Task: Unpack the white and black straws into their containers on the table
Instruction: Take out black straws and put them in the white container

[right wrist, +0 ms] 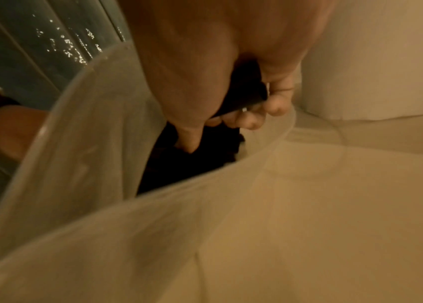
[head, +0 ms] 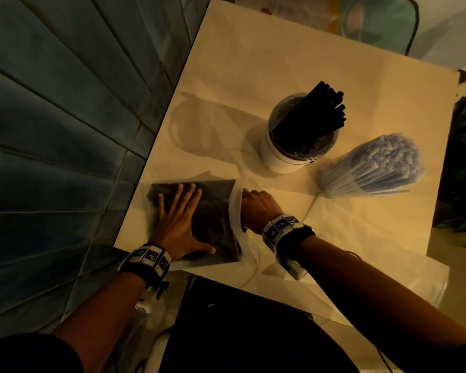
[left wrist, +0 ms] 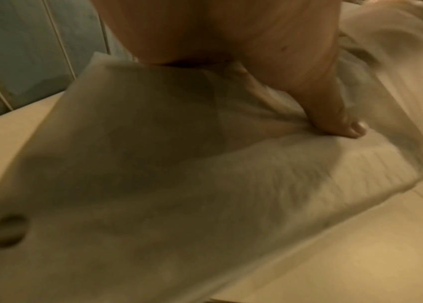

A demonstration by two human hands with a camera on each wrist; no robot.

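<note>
A translucent plastic bag point(head: 213, 211) of black straws lies at the table's near left corner. My left hand point(head: 178, 211) lies flat on top of the bag point(left wrist: 205, 184), fingers spread, pressing it down. My right hand point(head: 253, 203) reaches into the bag's open mouth, and in the right wrist view its fingers point(right wrist: 254, 121) curl round a bunch of black straws point(right wrist: 244, 96) inside the bag point(right wrist: 153, 205). A white tub point(head: 288, 154) with black straws point(head: 320, 111) standing in it is at mid table. A clear container of white straws point(head: 379, 165) leans to its right.
The white table point(head: 253, 63) runs along a dark tiled wall point(head: 65, 103) on the left. Loose clear plastic point(head: 361, 251) lies by my right forearm at the near edge. A dark shelf with plants point(head: 463, 170) stands at the right.
</note>
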